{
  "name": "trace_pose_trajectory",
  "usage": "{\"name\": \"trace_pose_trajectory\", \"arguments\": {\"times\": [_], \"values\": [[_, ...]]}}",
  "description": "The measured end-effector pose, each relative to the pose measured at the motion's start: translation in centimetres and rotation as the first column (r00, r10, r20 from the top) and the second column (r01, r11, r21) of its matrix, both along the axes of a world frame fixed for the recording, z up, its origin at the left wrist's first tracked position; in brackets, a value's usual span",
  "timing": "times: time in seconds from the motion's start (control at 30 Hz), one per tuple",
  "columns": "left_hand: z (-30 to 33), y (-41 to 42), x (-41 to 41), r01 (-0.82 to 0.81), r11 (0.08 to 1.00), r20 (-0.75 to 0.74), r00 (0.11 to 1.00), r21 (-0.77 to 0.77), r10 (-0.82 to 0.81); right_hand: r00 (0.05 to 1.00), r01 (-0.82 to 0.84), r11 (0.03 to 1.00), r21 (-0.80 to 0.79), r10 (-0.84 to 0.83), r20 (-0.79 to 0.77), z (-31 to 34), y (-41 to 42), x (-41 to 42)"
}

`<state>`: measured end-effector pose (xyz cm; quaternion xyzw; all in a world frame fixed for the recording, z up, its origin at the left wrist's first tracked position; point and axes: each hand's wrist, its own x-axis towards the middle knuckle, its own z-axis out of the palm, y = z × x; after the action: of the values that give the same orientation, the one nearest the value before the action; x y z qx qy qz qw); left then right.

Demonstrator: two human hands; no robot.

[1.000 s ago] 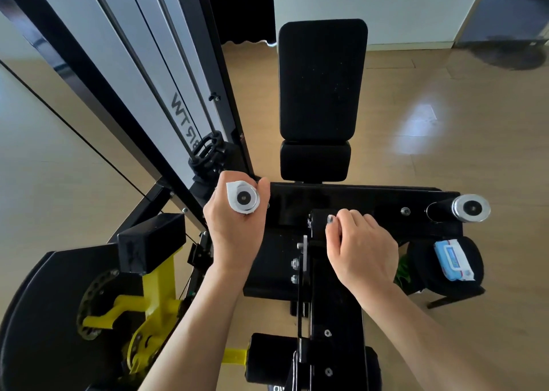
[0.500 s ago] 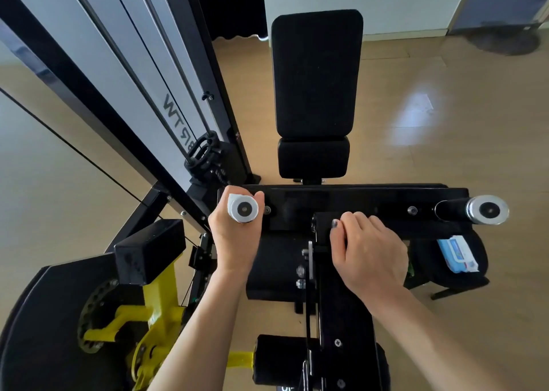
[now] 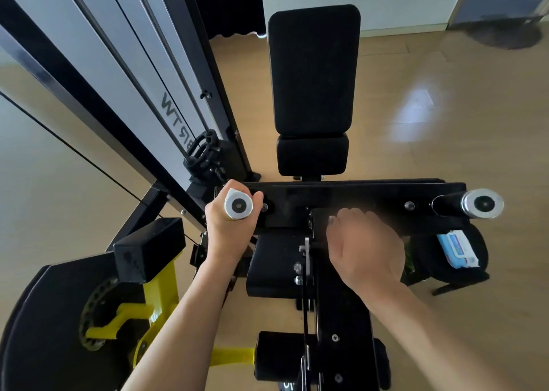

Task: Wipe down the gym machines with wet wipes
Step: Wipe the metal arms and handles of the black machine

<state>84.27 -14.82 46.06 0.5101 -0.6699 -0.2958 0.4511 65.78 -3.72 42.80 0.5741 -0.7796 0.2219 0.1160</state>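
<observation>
We see our left hand (image 3: 230,230) wrapped around the left handle (image 3: 238,205) of the black gym machine (image 3: 356,196), with the fingers (image 3: 237,186) curled tight on the grip just under its silver end cap. Our right hand (image 3: 367,248) lies on the machine's central arm (image 3: 341,316), knuckles up and fingers (image 3: 353,215) bent down over its top edge; it is blurred, and we cannot tell if a wipe is under it or if the fingers really grip something. To the right of these fingers, the right handle (image 3: 469,204) sticks out with its own silver cap. Just below that handle, a blue and white pack of wet wipes (image 3: 457,249) rests on a round black stool (image 3: 475,260). Beyond both hands stands the black padded backrest (image 3: 313,72), and to the left of the left fingers rises the weight stack frame (image 3: 113,72).
</observation>
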Motion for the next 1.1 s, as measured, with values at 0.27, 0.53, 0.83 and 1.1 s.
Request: {"name": "trace_pose_trajectory", "arguments": {"times": [0.27, 0.53, 0.83, 1.1], "values": [[3.9, 2.5, -1.0, -0.041, 0.973, -0.083, 0.996, -0.229, 0.023, 1.0, 0.014, 1.0, 0.003, -0.014, -0.011, -0.3, -0.1, 0.0], [-1.1, -0.2, 0.1, -0.041, 0.999, -0.046, 0.998, 0.015, 0.042, 1.0, -0.001, 1.0, 0.026, 0.001, 0.016, -0.3, 0.1, 0.0], [3.2, 2.2, -0.8, -0.03, 0.976, -0.091, 0.996, -0.215, 0.011, 1.0, 0.023, 1.0, -0.005, -0.023, -0.015, -0.5, -0.1, 0.0], [-1.0, 0.0, 0.6, -0.021, 0.997, -0.013, 1.0, 0.072, 0.022, 1.0, 0.005, 1.0, -0.01, -0.005, -0.013, -0.2, 0.1, 0.0]]}}
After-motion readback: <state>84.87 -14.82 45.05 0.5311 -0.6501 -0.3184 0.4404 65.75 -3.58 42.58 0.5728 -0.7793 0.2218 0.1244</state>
